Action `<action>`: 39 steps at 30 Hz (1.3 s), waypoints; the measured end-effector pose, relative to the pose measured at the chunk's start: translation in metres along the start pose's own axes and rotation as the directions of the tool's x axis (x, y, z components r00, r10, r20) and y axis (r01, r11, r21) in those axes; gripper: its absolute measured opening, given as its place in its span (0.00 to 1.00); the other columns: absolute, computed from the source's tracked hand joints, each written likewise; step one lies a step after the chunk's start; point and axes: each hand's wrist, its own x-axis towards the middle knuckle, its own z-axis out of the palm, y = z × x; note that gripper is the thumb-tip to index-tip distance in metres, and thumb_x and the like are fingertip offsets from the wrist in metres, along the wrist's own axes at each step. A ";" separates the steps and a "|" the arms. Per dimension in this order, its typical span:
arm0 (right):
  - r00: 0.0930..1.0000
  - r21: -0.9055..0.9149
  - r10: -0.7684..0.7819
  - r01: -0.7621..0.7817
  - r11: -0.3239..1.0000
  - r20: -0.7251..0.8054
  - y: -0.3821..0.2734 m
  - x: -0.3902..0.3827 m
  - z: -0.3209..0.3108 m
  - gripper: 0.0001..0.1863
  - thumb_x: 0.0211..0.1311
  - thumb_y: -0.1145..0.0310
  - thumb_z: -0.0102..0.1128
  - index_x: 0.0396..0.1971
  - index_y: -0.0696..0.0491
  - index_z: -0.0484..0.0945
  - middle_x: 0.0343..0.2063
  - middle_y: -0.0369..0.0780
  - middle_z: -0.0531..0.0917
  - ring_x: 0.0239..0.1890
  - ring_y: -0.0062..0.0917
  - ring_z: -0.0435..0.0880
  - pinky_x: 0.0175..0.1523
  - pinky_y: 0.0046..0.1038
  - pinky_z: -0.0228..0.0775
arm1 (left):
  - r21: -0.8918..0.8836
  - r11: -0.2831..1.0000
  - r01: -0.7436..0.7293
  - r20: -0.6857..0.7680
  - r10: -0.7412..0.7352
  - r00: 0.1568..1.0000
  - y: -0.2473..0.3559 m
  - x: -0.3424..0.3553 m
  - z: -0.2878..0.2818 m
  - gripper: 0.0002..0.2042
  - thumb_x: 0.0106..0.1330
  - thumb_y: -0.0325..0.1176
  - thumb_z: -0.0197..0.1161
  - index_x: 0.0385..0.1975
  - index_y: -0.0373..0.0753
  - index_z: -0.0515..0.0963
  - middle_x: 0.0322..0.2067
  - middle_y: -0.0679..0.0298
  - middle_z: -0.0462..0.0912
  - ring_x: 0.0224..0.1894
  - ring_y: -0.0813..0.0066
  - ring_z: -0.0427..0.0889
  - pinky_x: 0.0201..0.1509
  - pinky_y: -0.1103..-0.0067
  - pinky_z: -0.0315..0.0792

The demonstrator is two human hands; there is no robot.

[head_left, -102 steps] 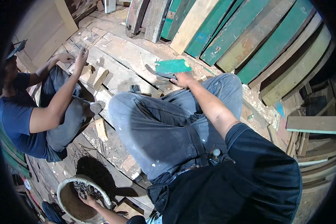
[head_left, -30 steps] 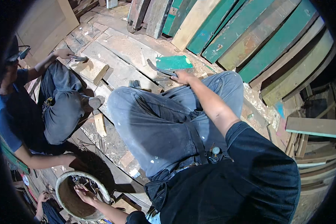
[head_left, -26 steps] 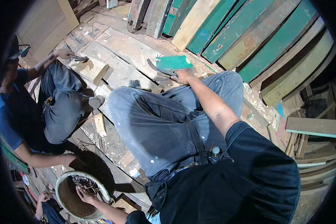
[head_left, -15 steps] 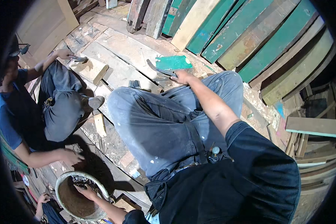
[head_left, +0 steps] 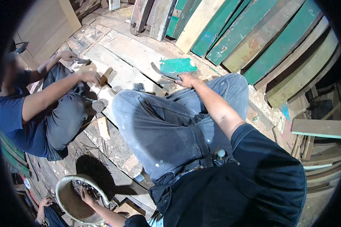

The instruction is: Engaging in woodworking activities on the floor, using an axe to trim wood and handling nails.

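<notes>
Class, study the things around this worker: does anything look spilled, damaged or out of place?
Yes. Thin, nail-like pieces lie strewn on the floor outside the bucket, while the left hand is inside it; they may be spilled. The green piece beyond the right hand has a ragged edge, perhaps broken.

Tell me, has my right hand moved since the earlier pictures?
No, not noticeably: the right hand, gripping the dark curved bar, keeps its place on the near side of the green piece.
</notes>
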 end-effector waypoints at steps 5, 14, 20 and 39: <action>0.999 0.018 -0.048 0.047 0.999 0.023 -0.019 0.004 0.001 0.27 0.63 0.47 0.50 0.47 0.56 0.76 0.50 0.52 0.77 0.55 0.43 0.74 0.59 0.38 0.64 | -0.043 0.973 -0.227 -0.086 0.223 0.971 -0.034 0.021 -0.034 0.29 0.61 0.14 0.53 0.64 0.37 0.60 0.62 0.52 0.62 0.57 0.64 0.69 0.63 0.72 0.61; 1.000 0.045 -0.001 0.000 0.999 0.024 -0.016 -0.009 -0.009 0.27 0.63 0.49 0.52 0.48 0.59 0.75 0.50 0.53 0.76 0.55 0.45 0.73 0.61 0.37 0.63 | 0.573 0.733 -0.368 0.020 0.436 0.900 -0.034 0.034 -0.011 0.30 0.58 0.21 0.60 0.63 0.33 0.61 0.62 0.47 0.64 0.64 0.57 0.64 0.67 0.71 0.57; 1.000 -0.008 0.015 -0.015 1.000 0.010 0.001 -0.003 -0.005 0.28 0.63 0.47 0.50 0.49 0.56 0.75 0.52 0.52 0.75 0.56 0.45 0.72 0.61 0.38 0.63 | 0.205 0.920 -0.334 -0.033 0.348 0.937 -0.013 0.020 0.013 0.26 0.61 0.20 0.59 0.61 0.31 0.64 0.58 0.51 0.69 0.59 0.61 0.68 0.63 0.72 0.61; 0.999 0.012 -0.030 0.031 0.999 -0.018 -0.009 -0.003 -0.003 0.25 0.62 0.51 0.53 0.54 0.50 0.73 0.51 0.52 0.76 0.55 0.43 0.74 0.60 0.38 0.65 | -0.451 0.849 -0.276 -0.324 0.132 0.937 0.055 -0.012 -0.020 0.20 0.68 0.41 0.55 0.53 0.34 0.72 0.47 0.55 0.79 0.51 0.65 0.77 0.56 0.74 0.68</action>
